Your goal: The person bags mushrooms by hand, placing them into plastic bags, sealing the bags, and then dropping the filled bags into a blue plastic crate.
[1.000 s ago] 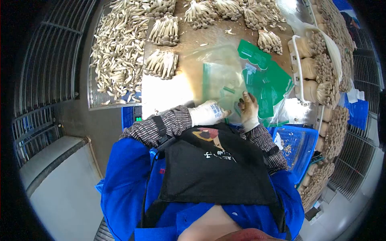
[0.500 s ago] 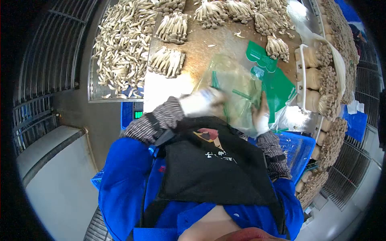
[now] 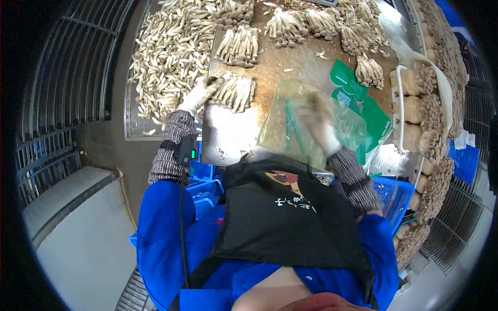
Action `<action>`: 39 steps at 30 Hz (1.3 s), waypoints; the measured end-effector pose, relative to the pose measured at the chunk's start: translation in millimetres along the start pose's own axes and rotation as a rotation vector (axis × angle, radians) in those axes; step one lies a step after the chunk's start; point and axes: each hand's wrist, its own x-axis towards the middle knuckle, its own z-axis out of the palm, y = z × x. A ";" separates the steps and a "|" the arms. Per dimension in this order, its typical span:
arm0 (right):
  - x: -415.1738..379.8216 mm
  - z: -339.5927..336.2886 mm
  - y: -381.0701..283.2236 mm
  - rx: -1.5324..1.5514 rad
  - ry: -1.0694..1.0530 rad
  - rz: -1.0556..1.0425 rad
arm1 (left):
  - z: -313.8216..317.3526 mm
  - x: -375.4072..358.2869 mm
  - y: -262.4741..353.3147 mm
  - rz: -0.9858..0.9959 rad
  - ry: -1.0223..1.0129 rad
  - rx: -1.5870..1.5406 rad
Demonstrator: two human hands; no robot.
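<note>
My left hand (image 3: 201, 95), in a pale glove with dark fingertips, reaches to the left side of a bundle of brown-capped mushrooms (image 3: 235, 93). Its fingers are apart at the bundle's edge; the bundle lies flat on the metal table. My right hand (image 3: 317, 120) is over a clear plastic bag (image 3: 277, 116) with green printed strips. That hand is smeared by motion, so its grip on the bag cannot be made out. Green printed packaging (image 3: 371, 119) lies right of the bag, partly under clear film.
Loose mushrooms (image 3: 168, 67) fill a tray at the left. More mushroom bundles (image 3: 285, 27) lie at the table's far side. Along the right, packed mushrooms (image 3: 412, 106) sit in a white crate. A blue basket (image 3: 397, 199) is by my right elbow.
My left hand has left the bag and moved up and left to the near mushroom bundle. My right hand has moved left from the bag's right edge over its middle. The view has shifted slightly.
</note>
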 end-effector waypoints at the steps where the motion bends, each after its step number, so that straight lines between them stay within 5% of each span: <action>1: 30.8 31.9 15.9 -0.364 0.001 -0.030 | 0.9 1.8 6.2 -0.020 -0.065 0.049; 4: 98.5 99.6 -0.9 -0.320 -0.060 0.318 | -1.0 -5.6 26.2 -0.050 -0.238 -0.006; 7: 114.8 143.0 -6.1 -0.240 -0.043 0.313 | 3.1 -36.5 39.4 -0.126 -0.254 -0.216; 8: 117.9 146.5 -9.7 -0.209 -0.030 0.313 | 13.3 -24.3 1.8 -0.011 -0.231 -0.268; 10: 107.9 147.9 -11.3 -0.524 -0.009 0.245 | 35.2 -24.3 -15.1 0.044 -0.197 -0.307; 12: 80.4 134.6 -6.5 -0.574 0.076 0.177 | 49.3 -55.0 39.7 -0.048 -0.155 -0.255; 13: 50.7 124.7 -44.5 -0.441 0.096 0.149 | 61.6 -52.4 48.1 0.027 -0.150 -0.141; 14: 45.7 107.4 11.7 -0.517 0.203 -0.026 | 80.5 -44.8 44.0 0.238 -0.175 -0.166; 16: 10.2 60.3 15.2 -0.225 0.212 0.021 | 114.7 -51.6 90.7 0.054 -0.326 -0.237; 18: -15.4 4.2 20.2 -0.305 0.265 0.259 | 158.3 -41.6 141.2 0.073 -0.354 0.188; 20: -28.0 -40.1 33.4 -0.614 0.546 0.150 | 227.8 -3.1 125.2 0.137 -0.370 0.198; 21: -37.8 -37.8 0.6 -0.447 0.642 0.037 | 252.0 7.4 127.1 0.146 -0.374 0.209; 23: -35.7 -82.3 21.6 -0.426 0.595 0.025 | 287.5 22.2 131.0 0.283 -0.420 0.117; 28: -19.2 -121.3 88.8 -0.474 0.560 -0.034 | 309.4 24.7 131.7 0.172 -0.397 0.044; 32: -34.0 -119.9 57.3 -0.432 0.619 0.065 | 297.6 11.4 139.1 0.092 -0.285 0.007; 34: -50.4 -127.4 52.9 -0.290 0.719 0.034 | 287.0 26.2 109.8 0.225 -0.139 0.030; 36: -75.6 -152.4 65.1 -0.834 1.078 0.008 | 262.6 29.1 95.1 0.319 0.117 0.014; 39: -97.5 -171.8 81.3 -0.890 1.246 0.236 | 235.5 22.1 87.6 0.250 0.421 0.096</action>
